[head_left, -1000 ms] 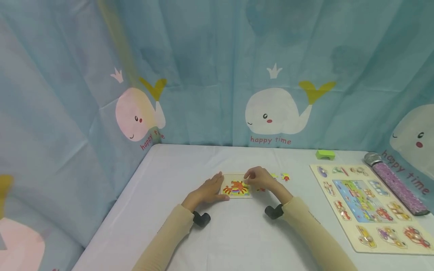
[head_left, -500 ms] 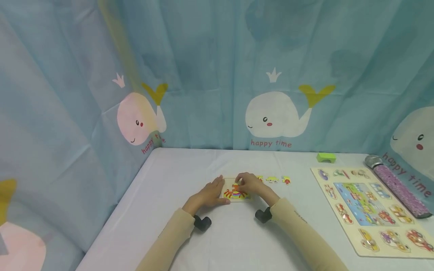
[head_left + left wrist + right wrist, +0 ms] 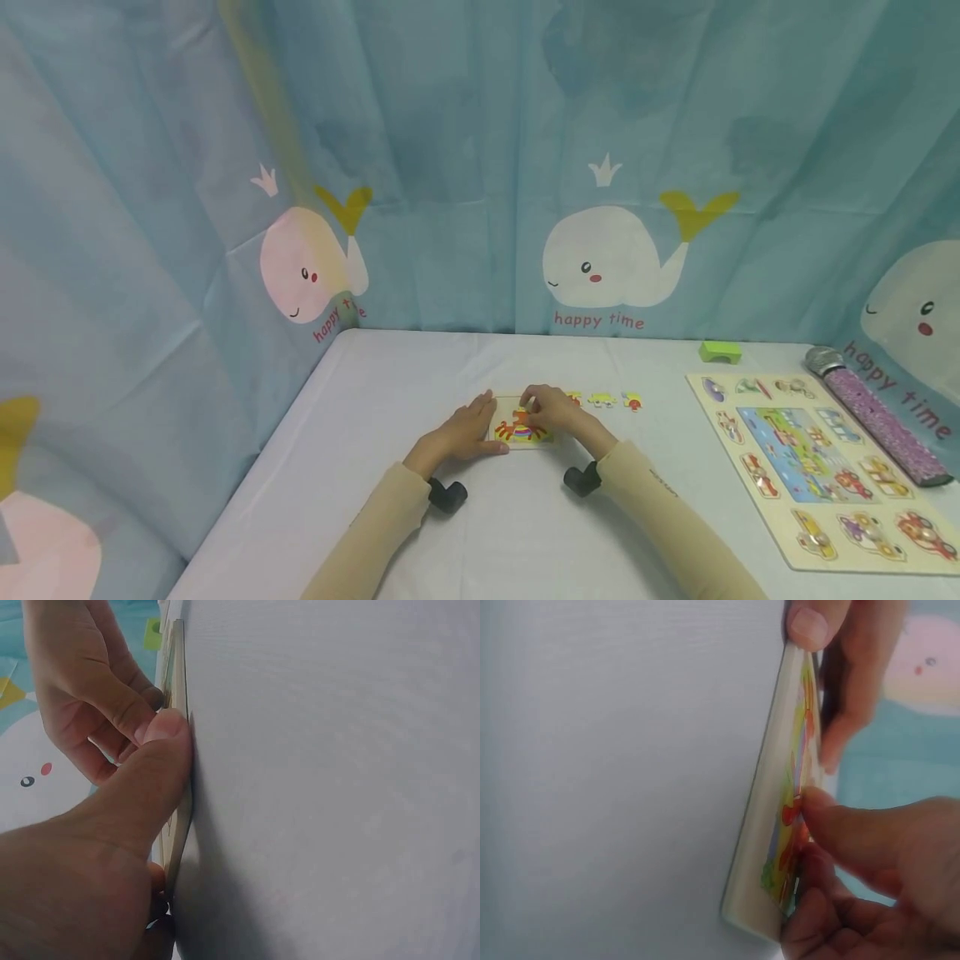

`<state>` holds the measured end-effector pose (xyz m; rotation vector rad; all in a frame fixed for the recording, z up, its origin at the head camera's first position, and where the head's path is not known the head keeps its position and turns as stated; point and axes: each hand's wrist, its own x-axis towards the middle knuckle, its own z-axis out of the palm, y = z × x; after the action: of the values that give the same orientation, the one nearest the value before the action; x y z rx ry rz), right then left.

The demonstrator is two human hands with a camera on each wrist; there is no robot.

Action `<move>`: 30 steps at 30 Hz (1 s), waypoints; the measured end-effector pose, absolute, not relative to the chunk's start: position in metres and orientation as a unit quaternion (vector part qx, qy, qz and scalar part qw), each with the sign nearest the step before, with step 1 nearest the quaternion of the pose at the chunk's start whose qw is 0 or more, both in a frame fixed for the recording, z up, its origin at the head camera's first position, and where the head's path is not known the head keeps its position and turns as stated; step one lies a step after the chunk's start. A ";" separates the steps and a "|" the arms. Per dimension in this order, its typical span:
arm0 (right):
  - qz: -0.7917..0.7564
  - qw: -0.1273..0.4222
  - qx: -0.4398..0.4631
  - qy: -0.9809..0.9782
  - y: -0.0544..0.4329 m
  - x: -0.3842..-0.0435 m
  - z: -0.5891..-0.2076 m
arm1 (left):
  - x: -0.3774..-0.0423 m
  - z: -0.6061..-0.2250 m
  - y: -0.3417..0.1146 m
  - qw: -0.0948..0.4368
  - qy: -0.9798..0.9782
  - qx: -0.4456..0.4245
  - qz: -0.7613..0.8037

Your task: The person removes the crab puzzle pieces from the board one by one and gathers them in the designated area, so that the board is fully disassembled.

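Observation:
A small wooden jigsaw puzzle board (image 3: 532,447) with a bright animal picture lies on the white table. My left hand (image 3: 461,432) rests along its left side, fingers extended and thumb spread at the front edge; the thumb (image 3: 161,754) presses on that edge in the left wrist view. My right hand (image 3: 555,410) is over the right part of the board, pinching a puzzle piece low on the picture. In the right wrist view its thumb (image 3: 847,829) touches the red and orange print, and the fingers mostly hide the piece.
Three loose puzzle pieces (image 3: 602,400) lie in a row right of the board. Farther right are a large wooden knob puzzle (image 3: 776,517), a pink glittery microphone (image 3: 881,412) and a green arch block (image 3: 720,352). Blue whale-print curtain (image 3: 465,250) stands behind the table.
My right hand has moved left from the board's right edge onto its picture with the piece, then stayed there. The left hand has kept its place. The view has tilted slightly.

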<state>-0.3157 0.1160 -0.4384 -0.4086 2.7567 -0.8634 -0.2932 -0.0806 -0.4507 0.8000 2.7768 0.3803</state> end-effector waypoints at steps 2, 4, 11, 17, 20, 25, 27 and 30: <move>-0.294 0.108 -0.142 0.939 0.117 -0.316 -0.439 | -0.293 -0.450 -0.081 0.114 0.946 0.272 0.130; -0.296 0.106 -0.144 0.938 0.117 -0.315 -0.440 | -0.293 -0.450 -0.081 0.114 0.946 0.273 0.130; -0.308 0.097 -0.152 0.934 0.118 -0.312 -0.439 | -0.293 -0.450 -0.080 0.113 0.947 0.274 0.126; -0.309 0.085 -0.154 0.935 0.119 -0.311 -0.440 | -0.292 -0.448 -0.081 0.115 0.946 0.274 0.132; -0.311 0.080 -0.164 0.933 0.120 -0.311 -0.441 | -0.292 -0.448 -0.081 0.116 0.946 0.272 0.132; -0.328 0.069 -0.184 0.924 0.123 -0.311 -0.441 | -0.293 -0.449 -0.080 0.116 0.946 0.273 0.129; -0.337 0.066 -0.190 0.920 0.124 -0.311 -0.442 | -0.293 -0.449 -0.081 0.116 0.946 0.274 0.131; -0.344 0.071 -0.195 0.916 0.125 -0.313 -0.444 | -0.294 -0.450 -0.081 0.116 0.946 0.274 0.127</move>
<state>-0.3127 0.1245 -0.4437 -0.5871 2.7534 -1.0331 -0.2938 -0.0806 -0.4496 0.8019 2.7705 0.3726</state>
